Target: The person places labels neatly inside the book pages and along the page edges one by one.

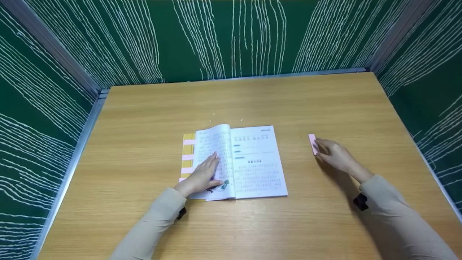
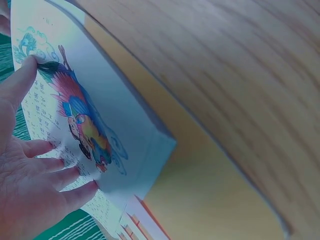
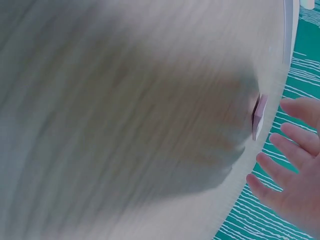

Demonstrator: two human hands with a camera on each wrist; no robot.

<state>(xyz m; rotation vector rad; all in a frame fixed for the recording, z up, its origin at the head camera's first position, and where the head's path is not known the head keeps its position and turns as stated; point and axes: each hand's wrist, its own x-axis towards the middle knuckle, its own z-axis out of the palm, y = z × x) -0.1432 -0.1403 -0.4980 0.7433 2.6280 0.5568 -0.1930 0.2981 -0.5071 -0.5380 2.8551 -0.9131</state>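
An open book (image 1: pixel 256 166) with printed pages lies on the table, and its left pages bulge up near the spine. My left hand (image 1: pixel 202 177) rests on the left page with its fingers spread. In the left wrist view that page shows a colourful illustration (image 2: pixel 85 115). Several pink sticky tabs (image 1: pixel 187 157) stand along a yellow sheet or cover (image 1: pixel 187 149) at the book's left edge. To the right of the book lies a small pink sticky-note pad (image 1: pixel 312 144). My right hand (image 1: pixel 335 155) is beside the pad; its fingers look apart from it in the right wrist view.
The wooden table (image 1: pixel 144 108) extends around the book. A few tiny white scraps (image 1: pixel 213 114) lie beyond the book's top edge. Green panels with white lines (image 1: pixel 223 36) stand at the back and both sides.
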